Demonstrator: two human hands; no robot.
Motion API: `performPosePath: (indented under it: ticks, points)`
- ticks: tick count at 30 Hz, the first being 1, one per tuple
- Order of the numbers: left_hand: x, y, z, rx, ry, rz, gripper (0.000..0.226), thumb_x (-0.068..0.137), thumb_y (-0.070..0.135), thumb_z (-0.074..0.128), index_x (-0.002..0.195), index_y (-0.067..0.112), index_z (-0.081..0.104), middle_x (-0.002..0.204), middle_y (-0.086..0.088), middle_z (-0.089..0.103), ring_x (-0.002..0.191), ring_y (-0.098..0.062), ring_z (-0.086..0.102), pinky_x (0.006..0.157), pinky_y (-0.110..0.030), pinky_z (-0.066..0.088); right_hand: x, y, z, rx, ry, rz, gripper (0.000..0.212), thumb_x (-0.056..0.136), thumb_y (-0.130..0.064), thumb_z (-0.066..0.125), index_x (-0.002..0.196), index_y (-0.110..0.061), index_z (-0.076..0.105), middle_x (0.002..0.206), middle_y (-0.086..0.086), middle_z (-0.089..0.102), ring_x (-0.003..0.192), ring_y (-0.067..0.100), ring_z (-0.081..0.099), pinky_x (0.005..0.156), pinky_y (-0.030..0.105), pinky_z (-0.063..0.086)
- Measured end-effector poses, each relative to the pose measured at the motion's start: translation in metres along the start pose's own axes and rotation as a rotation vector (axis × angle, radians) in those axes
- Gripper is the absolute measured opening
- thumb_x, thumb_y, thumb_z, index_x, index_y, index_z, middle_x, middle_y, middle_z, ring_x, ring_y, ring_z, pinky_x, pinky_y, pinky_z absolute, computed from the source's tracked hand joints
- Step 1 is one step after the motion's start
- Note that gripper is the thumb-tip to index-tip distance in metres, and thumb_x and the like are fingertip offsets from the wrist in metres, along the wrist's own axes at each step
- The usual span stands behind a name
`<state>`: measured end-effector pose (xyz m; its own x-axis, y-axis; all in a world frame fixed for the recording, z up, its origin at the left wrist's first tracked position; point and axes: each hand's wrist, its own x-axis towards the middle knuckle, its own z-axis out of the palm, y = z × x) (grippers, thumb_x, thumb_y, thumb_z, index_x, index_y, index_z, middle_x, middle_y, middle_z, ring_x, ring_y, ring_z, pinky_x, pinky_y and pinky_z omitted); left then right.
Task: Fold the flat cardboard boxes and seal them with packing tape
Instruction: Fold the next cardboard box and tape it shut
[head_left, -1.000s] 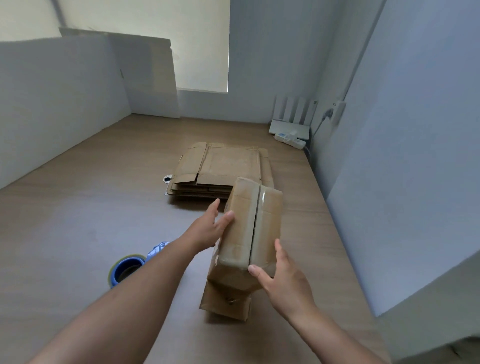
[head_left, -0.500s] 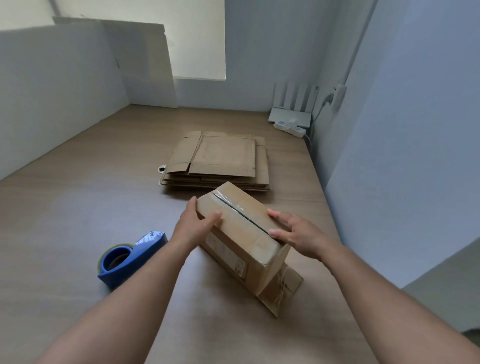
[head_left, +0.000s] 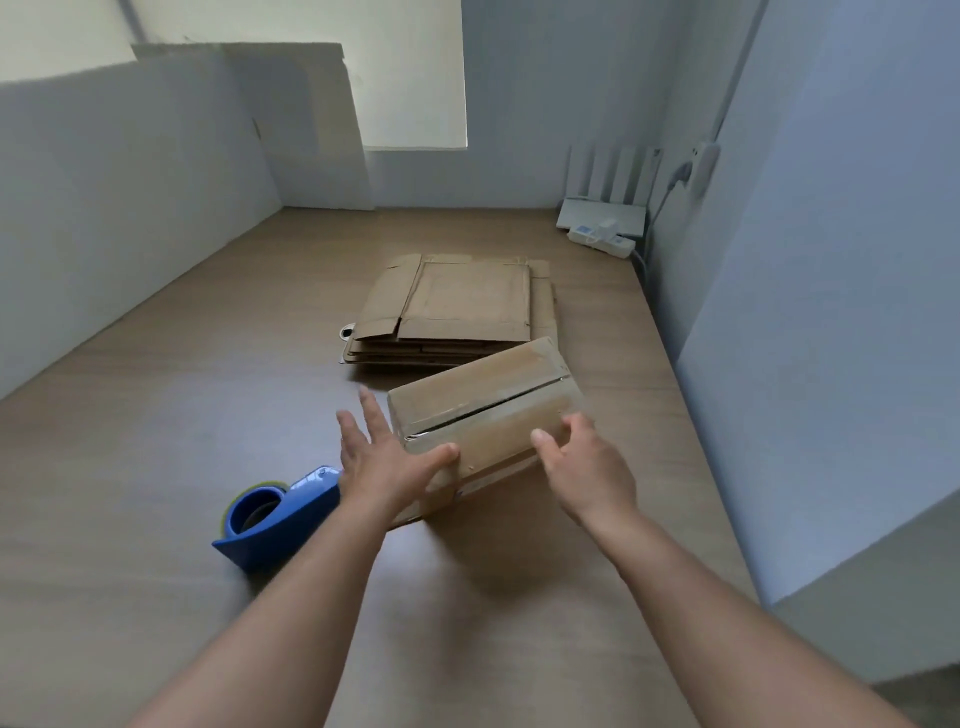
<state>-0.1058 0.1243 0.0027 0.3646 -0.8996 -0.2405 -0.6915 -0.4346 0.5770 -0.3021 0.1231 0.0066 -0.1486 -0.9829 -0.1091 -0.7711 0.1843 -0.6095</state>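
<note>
A folded cardboard box (head_left: 483, 410) lies on the wooden table (head_left: 156, 441), its top flaps closed with clear tape along the seam. My left hand (head_left: 384, 462) is at its near left corner, fingers spread straight, thumb touching the box's front face. Over the near right edge my right hand (head_left: 582, 462) curls, thumb on top, holding the box. A blue tape dispenser (head_left: 275, 514) sits on the table just left of my left wrist. Behind the box lies a stack of flat cardboard boxes (head_left: 457, 306).
White partition walls (head_left: 104, 208) enclose the table on the left, back and right. A white router and a power strip (head_left: 602, 228) sit in the far right corner, with a cable running along the right wall.
The box went from standing on end in both hands to lying flat on the table, taped seam up, and has turned. My left hand opened beside it; my view rose slightly.
</note>
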Motion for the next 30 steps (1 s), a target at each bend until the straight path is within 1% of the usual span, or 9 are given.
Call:
performPosePath:
  ticks: [2,6,8,11,15,19,25,27,30]
  points:
    - [0.005,-0.001,-0.003,-0.022,-0.063,0.137,0.119,0.076,0.048,0.074,0.15,0.028,-0.017,0.16,-0.005,-0.011,0.147,-0.027,0.007,0.117,-0.045,0.018,-0.006,-0.011,0.008,0.031,-0.02,0.041,0.061,0.096,-0.048,0.043,0.144,-0.013,0.031,0.132,0.012,0.055,0.122,0.031,0.051,0.094,0.039,0.041]
    - [0.01,-0.002,-0.011,-0.134,-0.15,0.211,0.104,0.076,0.047,0.074,0.152,0.024,0.007,0.152,-0.007,0.023,0.135,-0.022,0.035,0.109,-0.038,0.034,-0.011,-0.026,0.018,0.001,-0.024,0.084,0.067,0.094,-0.052,0.042,0.145,-0.011,0.024,0.137,0.016,0.049,0.124,0.032,0.048,0.096,0.04,0.04]
    - [0.009,-0.002,-0.014,-0.057,-0.196,0.235,0.092,0.078,0.055,0.068,0.15,0.022,0.02,0.143,-0.007,0.039,0.124,-0.022,0.047,0.098,-0.035,0.043,-0.009,-0.032,0.017,0.004,0.015,0.084,0.071,0.092,-0.053,0.046,0.146,-0.012,0.026,0.138,0.016,0.045,0.126,0.032,0.045,0.097,0.038,0.039]
    - [0.001,-0.004,-0.014,0.044,-0.295,0.248,0.073,0.085,0.057,0.057,0.142,0.019,0.033,0.127,-0.006,0.056,0.104,-0.021,0.057,0.074,-0.028,0.043,0.0,-0.042,0.012,0.011,0.053,0.0,0.061,0.087,-0.046,0.055,0.137,-0.015,0.04,0.133,0.012,0.05,0.123,0.033,0.046,0.096,0.04,0.041]
    - [-0.002,-0.019,-0.012,-0.141,-0.246,0.26,0.065,0.088,0.047,0.06,0.14,0.017,0.038,0.133,-0.003,0.051,0.105,-0.016,0.053,0.08,-0.029,0.045,0.005,-0.048,0.022,0.053,-0.094,-0.05,0.055,0.086,-0.027,0.058,0.136,-0.012,0.043,0.134,0.011,0.051,0.123,0.03,0.047,0.094,0.034,0.039]
    - [0.008,-0.026,-0.019,-0.174,-0.268,0.309,0.056,0.092,0.039,0.058,0.141,0.02,0.037,0.135,0.001,0.052,0.113,-0.018,0.055,0.082,-0.025,0.041,0.006,-0.052,0.035,0.123,-0.134,-0.005,0.068,0.092,-0.028,0.054,0.15,-0.011,0.023,0.151,0.008,0.035,0.135,0.023,0.036,0.105,0.03,0.03]
    - [0.022,-0.037,-0.03,-0.18,-0.303,0.368,0.062,0.095,0.038,0.053,0.148,0.018,0.028,0.147,-0.003,0.041,0.125,-0.021,0.05,0.096,-0.028,0.04,0.011,-0.058,0.039,0.119,-0.12,0.006,0.069,0.093,-0.029,0.054,0.151,-0.012,0.021,0.152,0.008,0.034,0.135,0.023,0.036,0.105,0.03,0.031]
    - [0.027,-0.054,-0.038,-0.179,-0.204,0.358,0.065,0.096,0.042,0.05,0.15,0.017,0.024,0.15,-0.004,0.035,0.129,-0.02,0.047,0.102,-0.032,0.039,0.01,-0.055,0.038,0.123,-0.124,0.005,0.068,0.094,-0.029,0.053,0.151,-0.013,0.021,0.152,0.007,0.034,0.135,0.023,0.036,0.106,0.032,0.031]
    - [0.037,-0.093,-0.05,0.009,0.049,0.298,0.062,0.093,0.045,0.053,0.143,0.012,0.037,0.142,-0.008,0.043,0.128,-0.023,0.045,0.104,-0.038,0.04,0.01,-0.053,0.036,0.127,-0.125,0.0,0.066,0.095,-0.029,0.052,0.151,-0.013,0.021,0.152,0.006,0.033,0.136,0.022,0.035,0.108,0.033,0.03]
